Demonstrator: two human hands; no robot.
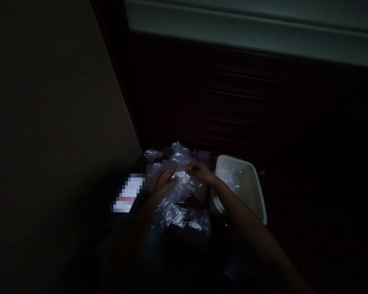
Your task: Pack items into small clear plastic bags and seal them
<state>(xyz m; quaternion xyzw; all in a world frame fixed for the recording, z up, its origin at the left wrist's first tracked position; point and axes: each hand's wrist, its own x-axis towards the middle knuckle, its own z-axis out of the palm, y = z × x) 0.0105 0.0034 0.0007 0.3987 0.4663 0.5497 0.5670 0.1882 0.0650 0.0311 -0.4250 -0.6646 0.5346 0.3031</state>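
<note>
Both hands are over a pile of clear plastic bags in dim light. My left hand is closed on the near left side of a clear plastic bag. The fingers of my right hand pinch the same bag at its upper edge, a short way to the right. More crumpled clear bags lie closer to me, below the hands. The bag's outline blends into the pile, so its full shape cannot be made out.
A white plastic tub with some clear plastic inside stands right of the pile, partly behind my right forearm. A lit, blurred-out screen lies at left. A pale wall rises on the left; dark slatted panelling stands behind.
</note>
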